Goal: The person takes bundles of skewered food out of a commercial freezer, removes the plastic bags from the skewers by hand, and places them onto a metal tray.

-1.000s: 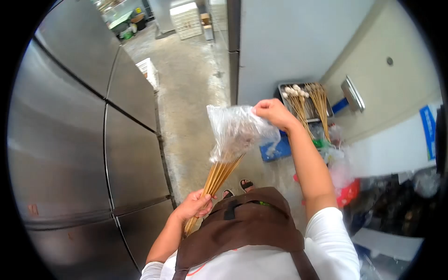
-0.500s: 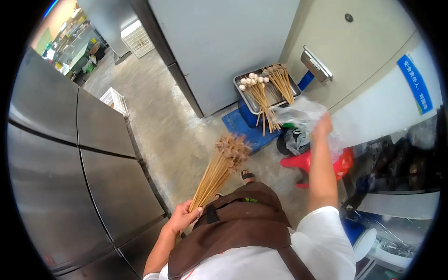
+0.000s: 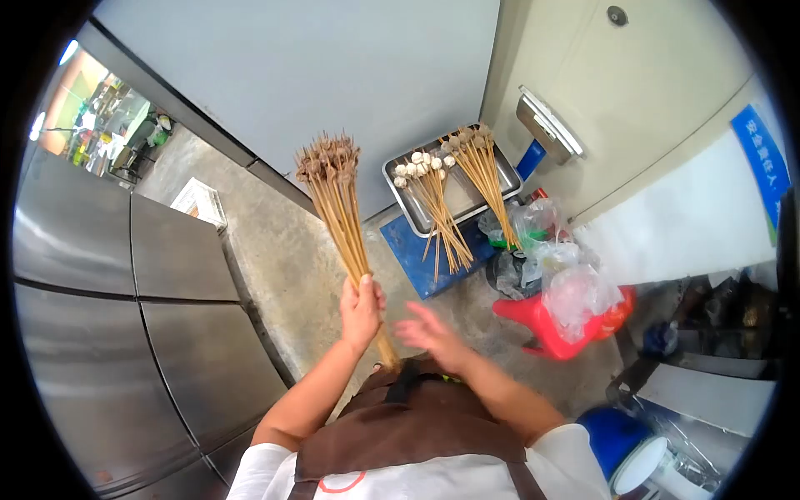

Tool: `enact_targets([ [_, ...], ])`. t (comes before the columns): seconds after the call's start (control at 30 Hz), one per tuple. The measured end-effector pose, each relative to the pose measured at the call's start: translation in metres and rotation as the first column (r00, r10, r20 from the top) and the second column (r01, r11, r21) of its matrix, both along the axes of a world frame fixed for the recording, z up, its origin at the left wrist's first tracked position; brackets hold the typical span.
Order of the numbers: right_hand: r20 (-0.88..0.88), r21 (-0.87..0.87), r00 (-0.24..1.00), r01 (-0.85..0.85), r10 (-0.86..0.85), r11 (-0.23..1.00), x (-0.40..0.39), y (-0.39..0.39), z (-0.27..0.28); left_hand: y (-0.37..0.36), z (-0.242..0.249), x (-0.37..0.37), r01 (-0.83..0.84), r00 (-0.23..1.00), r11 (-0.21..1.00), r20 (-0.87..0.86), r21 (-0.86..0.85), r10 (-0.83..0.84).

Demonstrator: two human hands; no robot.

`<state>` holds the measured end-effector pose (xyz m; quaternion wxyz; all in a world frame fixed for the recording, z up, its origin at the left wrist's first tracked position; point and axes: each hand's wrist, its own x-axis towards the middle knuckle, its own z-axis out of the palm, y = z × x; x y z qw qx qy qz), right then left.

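Note:
My left hand [image 3: 361,312] is wrapped round a thick bundle of wooden skewers [image 3: 340,221], held nearly upright with brown food pieces at the upper end. Just right of the bundle's lower part, my right hand [image 3: 432,333] is empty, its fingers apart and slightly blurred. Farther forward, a metal tray [image 3: 407,206] bears skewers with white balls [image 3: 423,167] on its left side and skewers with grey-brown pieces [image 3: 477,150] on its right side. The stick ends of both groups hang over the tray's near edge.
Below the tray is a blue platform [image 3: 425,265]. A red stool [image 3: 546,321] with a clear plastic bag [image 3: 575,300] on it stands to the right. Steel cabinets [image 3: 75,333] line the left side. A white crate [image 3: 200,204] rests on the floor.
My left hand has raised the skewer bundle and brought it toward the centre. My right hand has come back from the plastic bag, which now lies on the red stool. The view has shifted.

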<state>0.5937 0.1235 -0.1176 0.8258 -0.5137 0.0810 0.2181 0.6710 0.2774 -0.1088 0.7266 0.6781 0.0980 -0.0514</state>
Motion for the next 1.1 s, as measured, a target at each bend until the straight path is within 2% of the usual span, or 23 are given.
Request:
enact_targets([
  [0.03,0.092,-0.048,0.990,-0.103,0.107,0.994,0.005,0.011,0.000,-0.018,0.000,0.010,-0.004,1.000,1.000,-0.001,0.008,0.004],
  [0.07,0.093,-0.041,0.990,-0.107,0.110,0.993,0.013,0.012,-0.002,-0.033,0.002,0.019,0.019,1.000,1.000,0.010,0.000,-0.019],
  [0.1,0.002,-0.030,0.996,-0.091,0.091,0.995,0.022,0.012,-0.004,-0.041,0.002,0.026,0.042,0.999,0.999,0.020,-0.006,-0.042],
  [0.13,-0.044,-0.022,0.995,-0.086,0.085,0.996,0.032,0.007,-0.013,-0.038,-0.006,0.032,0.169,0.985,0.969,-0.008,0.179,-0.171],
  [0.17,-0.091,-0.013,0.993,-0.081,0.079,0.997,0.043,0.003,-0.022,-0.035,-0.013,0.031,0.164,0.986,0.969,-0.011,0.185,-0.165],
  [0.2,0.101,-0.453,0.995,0.046,0.000,0.890,0.058,-0.017,-0.049,-0.036,-0.021,0.025,0.213,0.977,0.957,-0.048,0.197,-0.208],
  [0.23,0.313,-0.764,0.950,0.248,0.007,0.596,0.068,-0.034,-0.073,-0.033,-0.028,0.017,0.274,0.961,0.940,-0.083,0.205,-0.262],
  [0.27,0.281,-0.806,0.959,0.212,0.041,0.553,0.075,-0.047,-0.091,-0.021,-0.034,0.009,0.334,0.922,0.929,-0.261,0.162,-0.286],
  [0.3,0.249,-0.842,0.966,0.178,0.073,0.509,0.082,-0.058,-0.109,-0.011,-0.043,-0.001,0.321,0.910,0.937,-0.318,0.135,-0.266],
  [0.33,0.251,-0.838,0.965,0.175,0.080,0.517,0.088,-0.065,-0.128,0.000,-0.050,-0.014,0.305,0.894,0.946,-0.375,0.110,-0.244],
  [0.4,0.167,-0.902,0.980,0.109,0.105,0.417,0.098,-0.072,-0.166,0.019,-0.055,-0.037,0.265,0.879,0.947,-0.449,0.180,-0.160],
  [0.43,0.164,-0.900,0.980,0.102,0.111,0.425,0.102,-0.076,-0.181,0.031,-0.059,-0.049,0.259,0.878,0.948,-0.454,0.186,-0.150],
  [0.5,0.247,-0.883,0.969,0.217,0.020,0.417,0.106,-0.085,-0.211,0.053,-0.066,-0.070,0.095,0.849,0.980,-0.528,0.176,0.012],
  [0.53,0.365,-0.857,0.931,0.336,0.000,0.391,0.109,-0.087,-0.226,0.062,-0.068,-0.077,0.086,0.845,0.980,-0.535,0.180,0.025],
  [0.63,0.243,-0.895,0.970,0.227,-0.008,0.384,0.115,-0.090,-0.219,0.077,-0.057,-0.089,0.021,0.813,0.982,-0.575,0.189,0.093],
  [0.77,0.232,-0.905,0.972,0.200,0.042,0.374,0.112,-0.098,-0.214,0.070,-0.047,-0.083,0.020,0.837,0.972,-0.535,0.234,0.111],
  [0.83,0.187,-0.930,0.982,0.176,0.005,0.323,0.111,-0.099,-0.209,0.063,-0.045,-0.079,0.015,0.849,0.971,-0.516,0.237,0.113],
  [0.87,0.189,-0.931,0.982,0.175,0.013,0.321,0.111,-0.098,-0.207,0.060,-0.043,-0.078,0.060,0.859,0.971,-0.508,0.231,0.067],
  [0.9,0.184,-0.947,0.983,0.175,0.006,0.270,0.109,-0.096,-0.205,0.056,-0.041,-0.078,0.108,0.864,0.968,-0.503,0.226,0.021],
  [1.03,0.147,-0.978,0.989,0.144,0.014,0.154,0.102,-0.080,-0.191,0.049,-0.034,-0.082,0.213,0.852,0.943,-0.521,0.256,-0.051],
  [1.07,0.152,-0.977,0.988,0.148,0.011,0.154,0.100,-0.074,-0.186,0.051,-0.039,-0.086,0.200,0.850,0.950,-0.524,0.238,-0.048],
  [1.1,0.195,-0.946,0.981,0.192,-0.014,0.260,0.096,-0.068,-0.181,0.052,-0.044,-0.089,0.192,0.848,0.957,-0.528,0.216,-0.051],
])
